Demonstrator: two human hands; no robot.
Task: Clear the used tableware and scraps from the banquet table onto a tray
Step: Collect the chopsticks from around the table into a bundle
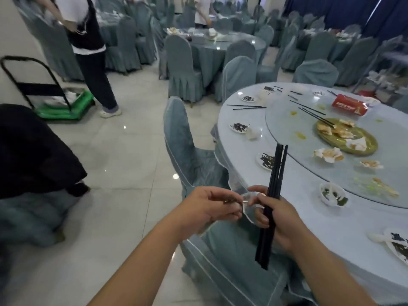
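Right hand [273, 219] grips black chopsticks [272, 195] upright; left hand [207, 208] pinches a small scrap [229, 200] (blurred).

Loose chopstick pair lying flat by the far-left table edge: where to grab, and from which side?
Probably pinch both chopsticks together at the ends nearest the table rim, coming from above on that side. They lie flat and almost parallel, and those ends look clear of the dishes.
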